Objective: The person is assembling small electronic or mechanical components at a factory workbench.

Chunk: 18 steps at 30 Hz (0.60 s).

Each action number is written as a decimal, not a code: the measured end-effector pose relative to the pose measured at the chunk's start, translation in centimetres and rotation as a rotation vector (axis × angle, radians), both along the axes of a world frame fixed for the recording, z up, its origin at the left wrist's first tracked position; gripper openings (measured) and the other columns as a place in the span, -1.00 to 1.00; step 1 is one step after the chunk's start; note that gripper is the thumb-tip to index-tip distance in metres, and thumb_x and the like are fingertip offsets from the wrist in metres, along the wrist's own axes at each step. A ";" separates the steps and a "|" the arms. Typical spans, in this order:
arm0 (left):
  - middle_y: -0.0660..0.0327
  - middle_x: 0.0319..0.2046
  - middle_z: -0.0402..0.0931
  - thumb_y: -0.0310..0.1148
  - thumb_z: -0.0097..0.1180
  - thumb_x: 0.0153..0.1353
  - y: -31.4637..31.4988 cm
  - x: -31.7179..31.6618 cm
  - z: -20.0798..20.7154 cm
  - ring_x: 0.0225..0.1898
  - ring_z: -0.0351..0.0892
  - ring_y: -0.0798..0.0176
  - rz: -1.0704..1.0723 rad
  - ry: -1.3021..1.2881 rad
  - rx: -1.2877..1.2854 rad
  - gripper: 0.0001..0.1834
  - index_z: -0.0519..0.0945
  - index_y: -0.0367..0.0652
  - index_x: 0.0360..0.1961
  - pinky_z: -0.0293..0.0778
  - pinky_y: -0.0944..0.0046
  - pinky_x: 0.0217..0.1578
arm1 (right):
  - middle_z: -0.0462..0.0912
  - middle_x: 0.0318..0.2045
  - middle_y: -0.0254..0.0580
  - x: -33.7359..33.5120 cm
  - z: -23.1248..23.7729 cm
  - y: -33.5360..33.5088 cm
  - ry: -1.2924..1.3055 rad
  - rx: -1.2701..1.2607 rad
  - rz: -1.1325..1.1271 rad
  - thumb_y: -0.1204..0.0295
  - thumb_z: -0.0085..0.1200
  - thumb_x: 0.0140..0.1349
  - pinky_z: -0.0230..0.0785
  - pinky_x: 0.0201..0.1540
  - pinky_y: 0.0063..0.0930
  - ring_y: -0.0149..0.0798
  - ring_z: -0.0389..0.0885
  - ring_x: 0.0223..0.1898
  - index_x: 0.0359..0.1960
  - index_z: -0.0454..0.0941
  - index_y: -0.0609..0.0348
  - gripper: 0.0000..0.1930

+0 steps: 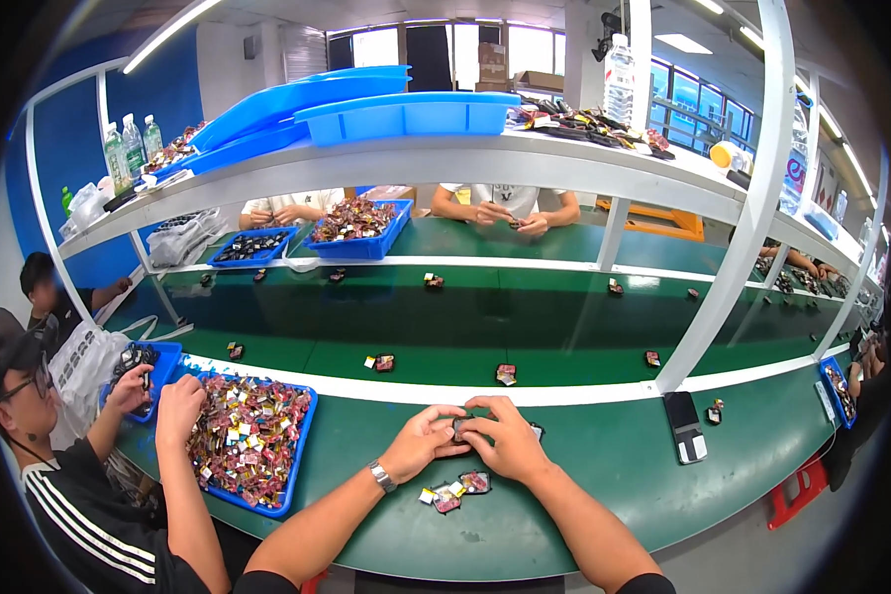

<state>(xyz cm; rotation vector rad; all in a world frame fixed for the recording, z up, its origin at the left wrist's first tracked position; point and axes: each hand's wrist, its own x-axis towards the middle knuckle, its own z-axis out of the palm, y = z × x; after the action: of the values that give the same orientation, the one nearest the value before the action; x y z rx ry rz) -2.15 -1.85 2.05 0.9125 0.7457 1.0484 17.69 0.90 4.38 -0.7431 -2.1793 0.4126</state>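
Observation:
Over the green worktop [584, 485], my left hand [418, 445] and my right hand [507, 441] meet, fingers closed together on a small dark piece [458, 428]. The fingers cover much of it, so its exact kind cannot be made out. Just below my hands lie a few small reddish circuit boards [476, 482] with white and yellow patches. Another small part [537, 432] shows partly behind my right hand.
At left stands a blue tray [307, 450] heaped with similar boards, where a co-worker's hand [180, 404] reaches. A dark phone-like object [685, 426] lies at right. Spaced boards [506, 374] rest on the green belt [416, 342] ahead. A white post [728, 287] rises at right.

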 end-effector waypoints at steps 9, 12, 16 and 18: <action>0.04 0.07 0.48 -0.60 -0.11 0.37 -0.2 0.0 -0.1 0.11 0.52 0.20 -0.076 0.048 0.110 -0.61 0.29 -0.26 0.21 0.51 0.15 0.18 | 0.56 -0.03 -0.23 -0.4 -0.4 -0.2 0.028 0.046 -0.026 0.45 0.22 0.09 0.49 -0.06 -0.30 -0.13 0.50 0.03 -0.35 0.65 0.08 -0.91; 0.05 0.04 0.50 -0.58 -0.10 0.37 0.0 0.0 -0.2 0.09 0.53 0.20 -0.098 0.023 0.059 -0.62 0.29 -0.26 0.21 0.53 0.15 0.17 | 0.53 0.02 -0.19 0.3 -0.1 0.0 0.001 0.069 0.021 0.45 0.23 0.08 0.43 0.05 -0.25 -0.07 0.46 0.09 -0.35 0.64 0.10 -0.91; 0.14 -0.06 0.53 -0.55 -0.06 0.38 -0.1 -0.4 -0.4 0.05 0.56 0.26 -0.117 -0.009 0.031 -0.67 0.33 -0.23 0.15 0.54 0.11 0.14 | 0.51 0.04 -0.13 0.0 0.8 -0.4 0.020 0.043 0.142 0.49 0.19 0.09 0.32 0.17 -0.18 -0.01 0.40 0.15 -0.39 0.61 0.16 -0.94; 0.20 -0.13 0.54 -0.55 -0.04 0.36 -0.1 -0.3 -0.5 0.01 0.57 0.30 -0.121 -0.029 0.027 -0.69 0.35 -0.21 0.11 0.54 0.07 0.14 | 0.51 0.04 -0.13 0.0 0.5 -0.4 0.016 0.038 0.125 0.50 0.19 0.08 0.32 0.17 -0.18 -0.02 0.39 0.16 -0.39 0.61 0.16 -0.94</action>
<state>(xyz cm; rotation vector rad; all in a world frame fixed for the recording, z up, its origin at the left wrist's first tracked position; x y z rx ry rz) -2.44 -1.90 1.53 0.9519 0.6456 0.9648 17.66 0.52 4.87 -0.5833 -2.2196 0.4380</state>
